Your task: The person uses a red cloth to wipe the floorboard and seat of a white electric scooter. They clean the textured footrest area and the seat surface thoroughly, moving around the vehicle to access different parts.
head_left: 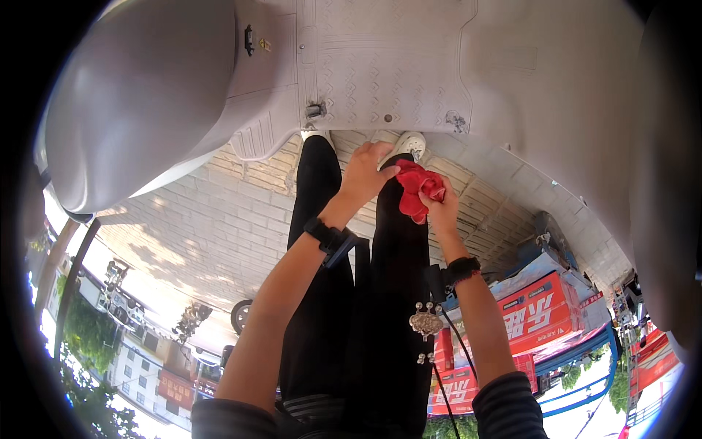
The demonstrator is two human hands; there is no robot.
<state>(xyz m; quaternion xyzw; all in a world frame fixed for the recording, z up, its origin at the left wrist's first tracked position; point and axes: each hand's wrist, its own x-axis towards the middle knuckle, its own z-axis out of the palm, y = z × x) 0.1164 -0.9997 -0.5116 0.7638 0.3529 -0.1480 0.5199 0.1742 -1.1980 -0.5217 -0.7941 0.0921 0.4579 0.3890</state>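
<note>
A crumpled red cloth [417, 186] is gripped in my right hand [443, 206], in front of my right knee. My left hand [366, 167] is beside it with the fingers spread, the thumb at the cloth's left edge; whether the thumb touches it I cannot tell. Beyond both hands lies the grey ribbed footboard [378, 71] of a vehicle that looks like a scooter, with scuffed spots near its edge. The grey seat or body part [142, 99] bulges at the left. Both wrists wear black straps with devices.
Pale paving [219, 230] lies under my legs. My feet in white clogs [411, 144] are at the footboard's edge. Red printed boxes [540, 313] are stacked on a blue frame [587, 351] at the right. A wheel [240, 317] shows at the lower left.
</note>
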